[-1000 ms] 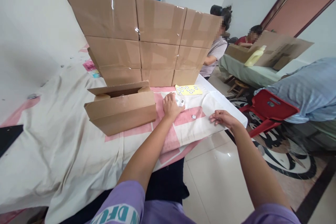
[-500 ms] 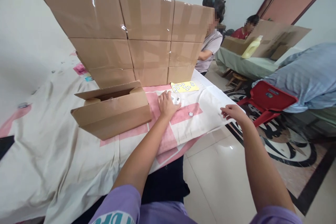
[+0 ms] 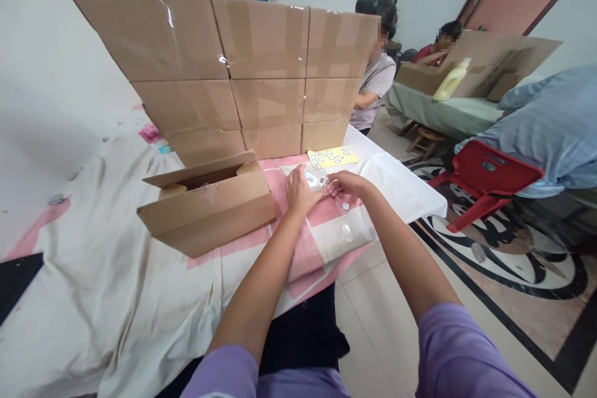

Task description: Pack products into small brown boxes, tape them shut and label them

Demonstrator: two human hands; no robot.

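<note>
My left hand [image 3: 301, 194] rests on the pink and white cloth, its thumb and fingers curved around a small white object [image 3: 318, 181] with a dark mark on it. What exactly the object is cannot be made out. Against its right side are the curled, closed fingertips of my right hand [image 3: 347, 183]; anything pinched in them is hidden. A small white piece [image 3: 345, 206] lies on the cloth just below my right hand. Behind both hands is a yellow sheet [image 3: 332, 158] bearing several small white outlined shapes.
An open cardboard box [image 3: 209, 205] stands left of my hands. A tall taped cardboard panel [image 3: 265, 43] rises behind. To the right are a red chair [image 3: 499, 168] and people. A blurred translucent scrap [image 3: 478, 253] shows over the floor.
My right hand has come in from the table's right edge to my left hand and the white object. The left hand has stayed around the object. The view has shifted slightly.
</note>
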